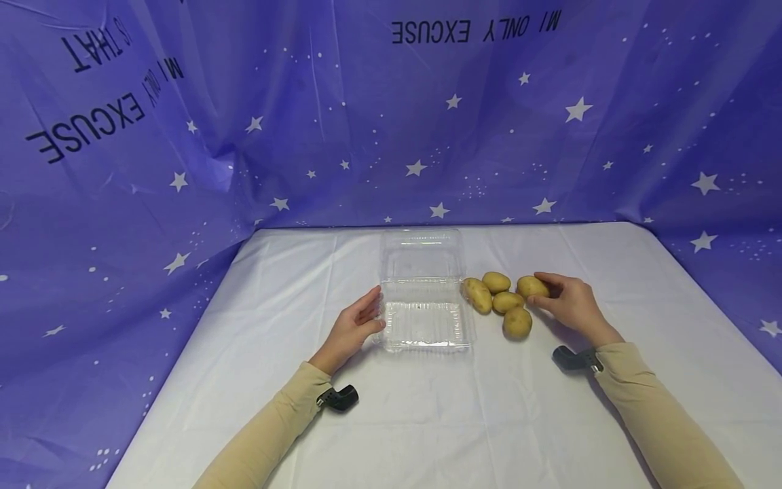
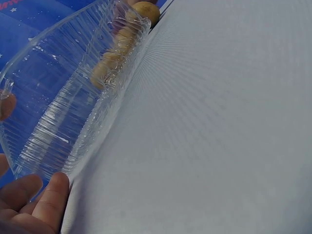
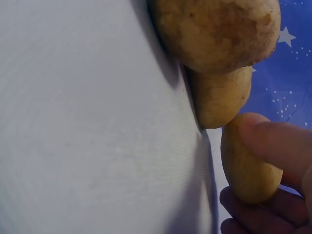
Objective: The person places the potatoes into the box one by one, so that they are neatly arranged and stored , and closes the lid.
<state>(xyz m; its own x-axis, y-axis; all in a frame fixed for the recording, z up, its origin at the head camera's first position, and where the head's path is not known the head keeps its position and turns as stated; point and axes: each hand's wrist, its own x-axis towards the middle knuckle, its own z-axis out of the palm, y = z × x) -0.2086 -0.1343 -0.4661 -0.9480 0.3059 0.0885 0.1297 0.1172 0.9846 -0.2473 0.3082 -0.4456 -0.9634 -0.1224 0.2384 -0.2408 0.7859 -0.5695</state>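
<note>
A clear plastic clamshell container [image 1: 423,326] lies with its lid [image 1: 421,255] folded back behind it. At the container's left side, my left hand [image 1: 354,331] rests against the wall with fingers and thumb extended; the left wrist view shows its fingertips [image 2: 53,192] by the ribbed wall [image 2: 53,131]. My right hand [image 1: 574,305] grips a small yellow potato [image 1: 530,288] between thumb and fingers, and the right wrist view shows this potato [image 3: 251,163] tilted upright. Several other potatoes [image 1: 517,323] lie in a cluster between the container and my right hand.
A white cloth [image 1: 415,421] covers the table. Behind and beside it hangs a purple-blue sheet [image 1: 366,122] with white stars and printed words. A dark wrist camera [image 1: 339,399] sits on the left sleeve, another camera [image 1: 574,358] on the right.
</note>
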